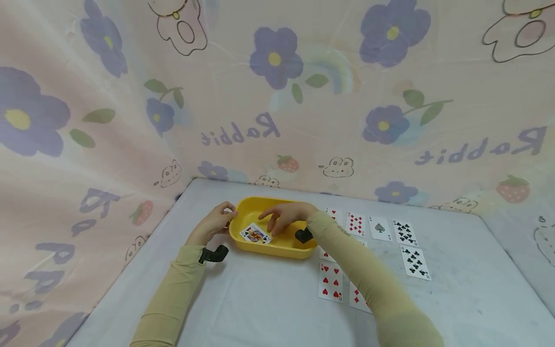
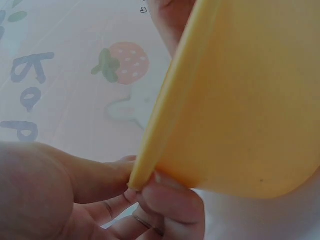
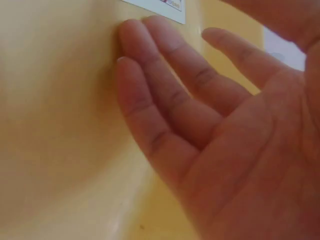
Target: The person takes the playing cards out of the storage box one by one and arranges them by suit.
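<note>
A yellow plastic basin (image 1: pixel 282 248) stands on the white-covered table, tilted in the left wrist view. My left hand (image 1: pixel 217 222) pinches its rim at the left end, thumb on one side and fingers (image 2: pixel 175 200) on the other. Inside the basin lies a face playing card (image 1: pixel 256 233); only its corner (image 3: pixel 172 6) shows in the right wrist view. Over the basin, my right hand (image 1: pixel 288 215) reaches in with fingers spread and slightly bent, the fingertips beside the card. Nothing is between those fingers (image 3: pixel 137 95).
Right of the basin, several playing cards lie face up in rows, among them an ace of spades (image 1: pixel 380 229), a six of hearts (image 1: pixel 331 282) and a club card (image 1: pixel 415 262). My right forearm (image 1: pixel 360 265) covers some of them. A patterned curtain (image 1: pixel 303 120) rises behind the table.
</note>
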`<control>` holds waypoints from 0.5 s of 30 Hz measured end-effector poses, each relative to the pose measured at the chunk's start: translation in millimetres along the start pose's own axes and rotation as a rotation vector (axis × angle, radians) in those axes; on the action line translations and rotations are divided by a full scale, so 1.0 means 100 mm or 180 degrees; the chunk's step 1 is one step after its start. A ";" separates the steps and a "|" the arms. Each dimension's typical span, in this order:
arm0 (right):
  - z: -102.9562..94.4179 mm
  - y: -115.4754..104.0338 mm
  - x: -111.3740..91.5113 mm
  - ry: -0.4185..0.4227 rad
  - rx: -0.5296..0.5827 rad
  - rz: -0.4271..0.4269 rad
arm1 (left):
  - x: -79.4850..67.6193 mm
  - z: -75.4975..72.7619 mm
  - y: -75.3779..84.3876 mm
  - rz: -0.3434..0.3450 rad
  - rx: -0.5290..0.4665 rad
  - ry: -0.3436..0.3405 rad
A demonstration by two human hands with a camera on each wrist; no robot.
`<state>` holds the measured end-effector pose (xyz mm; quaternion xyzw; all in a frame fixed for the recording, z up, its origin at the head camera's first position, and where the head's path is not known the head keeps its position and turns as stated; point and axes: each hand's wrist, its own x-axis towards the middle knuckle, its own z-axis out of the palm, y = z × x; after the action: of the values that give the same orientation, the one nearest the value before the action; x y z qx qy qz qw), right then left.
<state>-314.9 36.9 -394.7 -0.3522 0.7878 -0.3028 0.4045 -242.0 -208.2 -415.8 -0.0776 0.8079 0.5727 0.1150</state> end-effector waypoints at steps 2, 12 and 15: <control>0.01 0.00 0.07 -0.0009 0.0026 -0.0002 | 0.00 0.00 -0.01 0.0000 -0.0021 0.0001; 0.06 -0.09 0.32 0.0021 0.0089 -0.0078 | 0.01 0.00 0.01 -0.0035 0.0009 0.0025; 0.09 -0.11 0.37 0.0007 -0.0029 -0.0093 | 0.01 0.00 0.01 -0.0051 0.0004 0.0034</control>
<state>-320.0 -1.0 -406.2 -0.3652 0.7844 -0.3054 0.3975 -243.1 -208.2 -415.3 -0.0871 0.8082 0.5709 0.1153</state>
